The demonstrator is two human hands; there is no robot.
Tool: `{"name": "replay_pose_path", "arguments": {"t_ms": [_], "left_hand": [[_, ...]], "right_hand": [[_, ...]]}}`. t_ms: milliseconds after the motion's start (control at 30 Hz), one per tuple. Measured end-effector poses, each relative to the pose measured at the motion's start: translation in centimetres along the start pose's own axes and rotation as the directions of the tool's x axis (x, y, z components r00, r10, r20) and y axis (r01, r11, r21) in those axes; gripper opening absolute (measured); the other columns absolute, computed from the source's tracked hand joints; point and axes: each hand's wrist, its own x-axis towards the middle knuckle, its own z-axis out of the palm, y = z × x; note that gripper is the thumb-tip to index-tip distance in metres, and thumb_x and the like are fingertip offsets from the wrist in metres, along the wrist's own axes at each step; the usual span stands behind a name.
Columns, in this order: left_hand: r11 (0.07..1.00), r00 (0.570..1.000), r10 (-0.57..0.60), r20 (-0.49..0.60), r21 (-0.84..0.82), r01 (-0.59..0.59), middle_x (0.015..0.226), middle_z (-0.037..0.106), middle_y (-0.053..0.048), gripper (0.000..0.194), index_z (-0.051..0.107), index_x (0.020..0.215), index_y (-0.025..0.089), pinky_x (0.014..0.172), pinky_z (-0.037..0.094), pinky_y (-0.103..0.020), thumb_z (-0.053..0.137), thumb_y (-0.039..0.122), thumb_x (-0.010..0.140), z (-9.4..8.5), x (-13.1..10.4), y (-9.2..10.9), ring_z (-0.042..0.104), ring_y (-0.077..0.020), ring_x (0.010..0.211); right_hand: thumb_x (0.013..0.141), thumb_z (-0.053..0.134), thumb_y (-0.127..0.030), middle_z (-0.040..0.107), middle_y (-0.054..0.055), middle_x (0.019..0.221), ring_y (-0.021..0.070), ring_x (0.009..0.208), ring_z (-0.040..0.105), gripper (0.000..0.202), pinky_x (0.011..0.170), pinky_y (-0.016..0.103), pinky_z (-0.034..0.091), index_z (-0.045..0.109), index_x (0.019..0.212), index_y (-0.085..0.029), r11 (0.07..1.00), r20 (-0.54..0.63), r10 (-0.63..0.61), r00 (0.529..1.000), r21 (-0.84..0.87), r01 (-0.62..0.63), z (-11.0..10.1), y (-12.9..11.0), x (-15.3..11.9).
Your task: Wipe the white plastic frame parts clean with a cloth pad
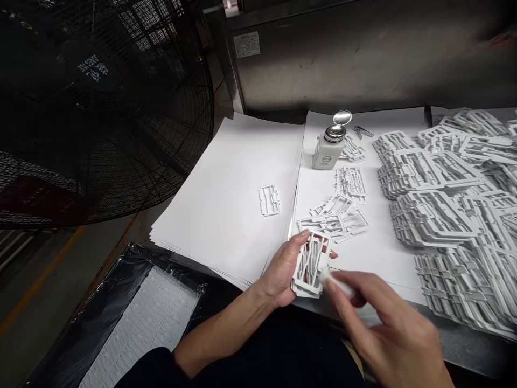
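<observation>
My left hand (283, 272) is closed around a small stack of white plastic frames (310, 264) with wavy bars inside, held tilted above the table's front edge. In my right hand (388, 323) a soft-looking white wad (341, 285) is pinched between thumb and fingers. Its tip touches, or comes very close to, the right side of the held frames; motion blurs the spot. Just beyond my left hand lie several loose white frames (351, 223), overlapping one another. A single white frame (269, 200) lies flat on the white paper (238, 156) to the left.
A pump bottle (328, 151) with a raised metal lid stands at the back, near a nail clipper (363, 131). Large piles of white frames (440, 215) cover the right side. A big fan (105, 108) looms at left, above a black-lined box (149, 307) holding more white parts.
</observation>
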Motion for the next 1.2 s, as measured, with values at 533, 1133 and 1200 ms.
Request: {"name": "replay_pose_path", "arguments": {"t_ms": [533,1133,1200], "left_hand": [[0.991,0.993,-0.087,0.077,-0.094,0.094,0.085,0.063,-0.007,0.044,0.064,0.088,0.009,0.054,0.048,-0.023,0.051,0.050,0.082,-0.4,0.2,0.3,0.056,-0.0112,0.061],[0.977,0.985,-0.002,0.175,-0.209,0.039,0.085,0.066,-0.012,0.043,0.065,0.090,0.007,0.062,0.049,-0.023,0.044,0.044,0.089,-0.9,0.3,1.2,0.060,-0.0130,0.064],[0.976,0.979,0.003,0.206,-0.213,0.041,0.088,0.066,-0.013,0.044,0.065,0.091,0.007,0.062,0.050,-0.023,0.042,0.045,0.090,-1.1,0.5,1.5,0.061,-0.0135,0.066]], "right_hand": [[0.087,0.057,-0.027,0.062,0.001,0.082,0.0121,0.062,0.055,0.009,0.058,0.024,0.044,0.061,0.093,-0.022,0.993,-0.027,0.119,0.993,0.019,-0.118,-0.9,-0.8,-1.2],[0.088,0.055,-0.023,0.060,0.002,0.081,0.0120,0.067,0.057,0.011,0.067,0.023,0.046,0.059,0.098,-0.018,0.996,0.010,-0.084,0.996,-0.035,0.084,0.7,-0.3,-1.0],[0.088,0.056,-0.028,0.060,0.000,0.079,0.0115,0.061,0.055,0.009,0.061,0.022,0.045,0.059,0.094,-0.022,0.998,-0.017,0.022,1.000,-0.057,-0.023,-0.1,0.4,-2.1]]}}
